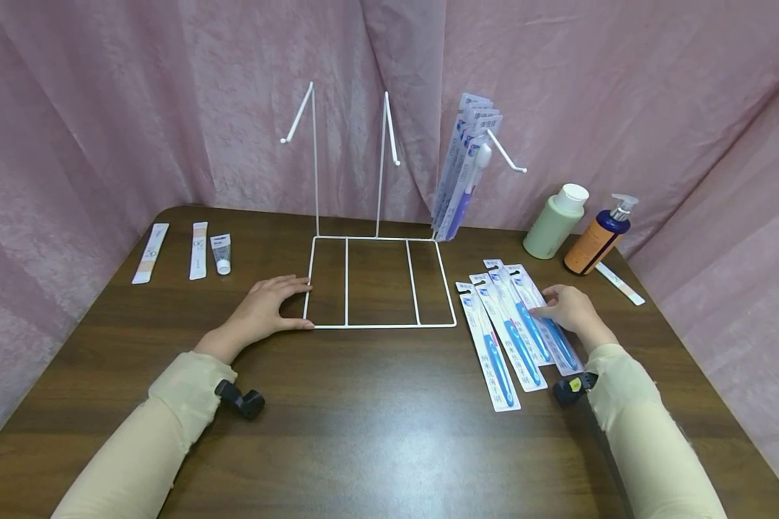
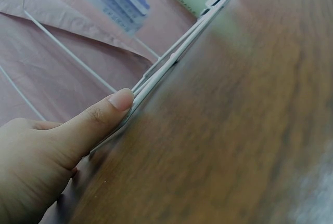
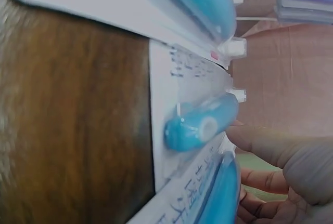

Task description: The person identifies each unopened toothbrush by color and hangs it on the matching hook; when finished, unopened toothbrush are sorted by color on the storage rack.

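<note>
In the head view, my left hand rests at the left side of a white wire rack. Its thumb touches the front left corner and its extended fingers reach the side wire; the left wrist view shows the thumb along that wire. My right hand pinches the rightmost packaged toothbrush, a blue brush in a clear blister on white card. Beside it lie several similar packs, partly overlapping. The right wrist view shows the thumb against a pack, with the fingers partly hidden behind.
Packaged toothbrushes hang on the rack's right hook; the left and middle hooks carry nothing. A green bottle and an orange pump bottle stand at right, near a white sachet. Two sachets and a small tube lie at left.
</note>
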Available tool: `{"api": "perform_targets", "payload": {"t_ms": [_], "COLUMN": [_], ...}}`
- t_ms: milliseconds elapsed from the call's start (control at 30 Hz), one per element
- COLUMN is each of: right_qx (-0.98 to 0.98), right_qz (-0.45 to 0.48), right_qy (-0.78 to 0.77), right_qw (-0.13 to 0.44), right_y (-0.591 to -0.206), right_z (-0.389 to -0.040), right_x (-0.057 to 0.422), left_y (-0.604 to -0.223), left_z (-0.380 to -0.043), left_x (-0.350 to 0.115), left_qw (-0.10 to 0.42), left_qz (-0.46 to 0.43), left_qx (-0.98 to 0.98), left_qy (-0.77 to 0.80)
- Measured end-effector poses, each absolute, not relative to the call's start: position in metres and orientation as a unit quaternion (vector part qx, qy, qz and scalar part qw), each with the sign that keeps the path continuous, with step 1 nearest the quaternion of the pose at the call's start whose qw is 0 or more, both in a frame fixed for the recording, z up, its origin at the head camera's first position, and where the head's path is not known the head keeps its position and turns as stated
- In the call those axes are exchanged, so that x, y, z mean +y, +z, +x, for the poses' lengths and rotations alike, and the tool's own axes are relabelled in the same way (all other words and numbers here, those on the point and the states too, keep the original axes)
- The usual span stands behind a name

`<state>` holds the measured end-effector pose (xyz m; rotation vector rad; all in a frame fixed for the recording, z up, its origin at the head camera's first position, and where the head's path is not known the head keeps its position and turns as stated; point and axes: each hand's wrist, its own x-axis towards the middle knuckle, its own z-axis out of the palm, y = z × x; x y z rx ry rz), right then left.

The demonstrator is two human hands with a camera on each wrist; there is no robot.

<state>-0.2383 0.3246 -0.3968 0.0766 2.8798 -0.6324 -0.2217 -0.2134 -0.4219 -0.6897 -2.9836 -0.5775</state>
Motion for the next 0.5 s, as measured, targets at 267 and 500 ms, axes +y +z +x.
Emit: {"api": "perform_targets", "payload": {"t_ms": [267, 500], "right_qx": [0.969, 0.969], "right_qz": [0.024, 0.020], "right_qy": [-0.231, -0.235], "right_qw": [0.089, 0.075], "right_y": [-0.395, -0.387], "right_z": [-0.234, -0.230], "right_x": [0.330, 0.336], "left_y": [-0.422, -0.421], "left_z": [-0.222, -0.221], "left_x": [-0.213, -0.213], "left_qw": [0.011, 0.010], "left_qz": [-0.221, -0.220], "left_qx": [-0.957, -0.958], "left_qy": [-0.187, -0.186]}}
